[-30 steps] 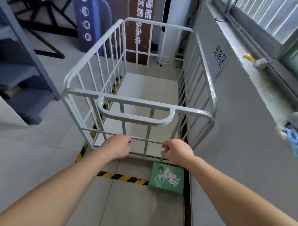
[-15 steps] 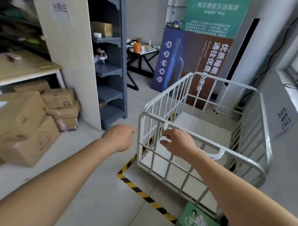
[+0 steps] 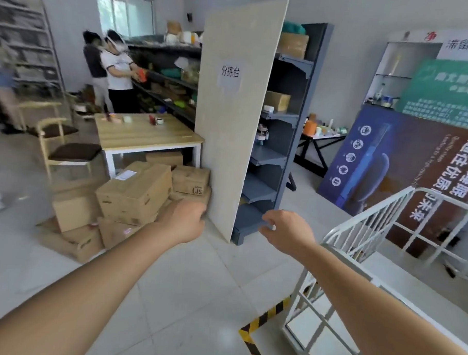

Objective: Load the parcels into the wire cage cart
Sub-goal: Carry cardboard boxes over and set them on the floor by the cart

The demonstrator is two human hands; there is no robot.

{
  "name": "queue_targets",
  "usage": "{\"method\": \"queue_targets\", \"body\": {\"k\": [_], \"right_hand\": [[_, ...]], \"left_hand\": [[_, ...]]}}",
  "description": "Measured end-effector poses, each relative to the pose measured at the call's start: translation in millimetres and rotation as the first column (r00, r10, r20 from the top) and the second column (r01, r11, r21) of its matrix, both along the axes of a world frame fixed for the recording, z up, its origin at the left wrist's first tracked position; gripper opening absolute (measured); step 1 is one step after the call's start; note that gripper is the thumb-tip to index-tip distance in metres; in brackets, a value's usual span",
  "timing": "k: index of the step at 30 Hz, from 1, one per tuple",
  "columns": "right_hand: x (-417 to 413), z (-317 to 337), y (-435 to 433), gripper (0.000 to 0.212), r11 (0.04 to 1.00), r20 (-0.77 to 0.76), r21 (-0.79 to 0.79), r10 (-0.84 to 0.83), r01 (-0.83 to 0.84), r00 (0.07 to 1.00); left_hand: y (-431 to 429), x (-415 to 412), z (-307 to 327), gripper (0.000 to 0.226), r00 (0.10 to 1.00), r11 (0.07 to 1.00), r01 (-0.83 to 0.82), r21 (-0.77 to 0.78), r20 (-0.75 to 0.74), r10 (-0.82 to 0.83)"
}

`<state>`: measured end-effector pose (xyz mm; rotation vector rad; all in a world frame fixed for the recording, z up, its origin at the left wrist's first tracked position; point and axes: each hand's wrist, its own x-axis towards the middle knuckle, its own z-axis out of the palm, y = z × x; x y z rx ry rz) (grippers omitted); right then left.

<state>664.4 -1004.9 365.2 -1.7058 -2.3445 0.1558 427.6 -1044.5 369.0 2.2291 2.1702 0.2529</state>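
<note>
1. I judge the loading has hardly begun. No parcel shows in the part of the cart [image 3: 358,223] that I can see, and neither hand carries one.
2. The parcels [image 3: 134,197] are brown cardboard boxes stacked on the floor [image 3: 196,283], left of centre in the frame. Some sit beside the wooden bench [image 3: 146,132] and some under it, and the stack reaches the foot of the tall pale board [image 3: 235,110].
3. The cart stands at the lower right, with white wire sides and a pale base showing bare through the bars. The frame edge cuts off its right end, so I cannot vouch for that part.
4. My right hand [image 3: 287,230] hangs just right of centre, between the foot of the board and the cart's near corner. Its fingers [image 3: 269,217] are loosely bent and apart, holding nothing, and the forearm crosses above the cart's near rail.
5. My left hand [image 3: 182,220] is at centre frame, stretched toward the stack with its back to the camera. Its fingers are loosely curled with nothing in them, and I cannot tell whether they touch a box.
6. The grey shelf unit [image 3: 276,157] behind the board holds a few cardboard boxes on its upper shelves.
7. What is left, as I read it, is to pick up every box in the stack and carry it past the yellow-and-black tape [image 3: 261,322] into the cart.
</note>
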Motion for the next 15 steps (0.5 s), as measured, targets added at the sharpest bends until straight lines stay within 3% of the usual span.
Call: {"method": "queue_targets", "body": {"k": [3,6,15], "right_hand": [[-50.5,9.1,35.7,0.035,0.999,-0.01,-0.007,0.032,-0.032,0.999],[-94.1,13.2,71.1,0.037,0.999,-0.034,-0.008,0.051,-0.051,0.998],[-182.0,10.7,192.4,0.029,0.993,-0.037,-0.031,0.113,-0.114,0.993]], "left_hand": [[22.6,-47.7,12.3,0.011,0.999,0.999,-0.043,0.012,-0.008,0.043],[48.7,-89.3,17.5,0.023,0.994,0.994,-0.105,0.03,-0.038,0.107],[153.6,-169.0,8.4,0.032,0.984,0.983,-0.178,0.038,0.004,0.178]]}}
